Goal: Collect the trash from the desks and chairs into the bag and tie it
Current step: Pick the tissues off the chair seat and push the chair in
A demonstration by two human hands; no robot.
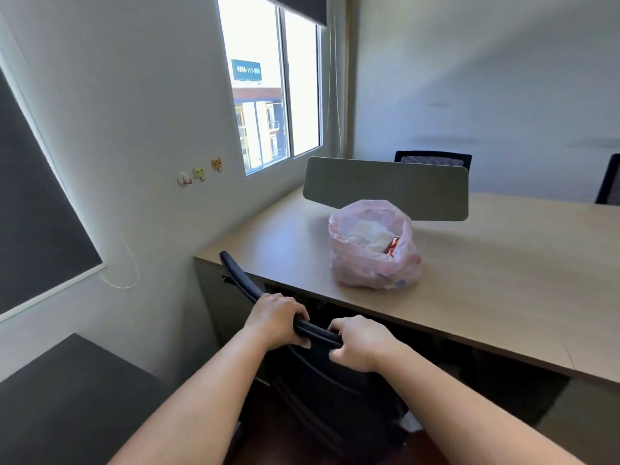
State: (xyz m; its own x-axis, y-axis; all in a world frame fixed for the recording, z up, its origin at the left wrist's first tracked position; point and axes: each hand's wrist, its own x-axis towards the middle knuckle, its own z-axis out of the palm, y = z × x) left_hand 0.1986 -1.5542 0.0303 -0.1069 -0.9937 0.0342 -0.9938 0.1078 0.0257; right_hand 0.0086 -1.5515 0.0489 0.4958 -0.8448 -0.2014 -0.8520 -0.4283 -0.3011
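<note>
A pink translucent plastic bag [374, 260] stands open on the wooden desk [503, 280], with white crumpled paper and a red-orange wrapper showing inside. A black office chair [318, 380] is pushed against the desk's near edge in front of me. My left hand [276, 318] and my right hand [360, 344] both grip the top rim of the chair's backrest, side by side. A small white scrap [411, 424] shows low beside the chair, partly hidden by my right forearm.
A grey divider panel [385, 186] stands on the desk behind the bag. Two more black chairs [432, 159] sit on the far side. A window [275, 88] is in the left wall, and a dark cabinet top [67, 397] lies at lower left.
</note>
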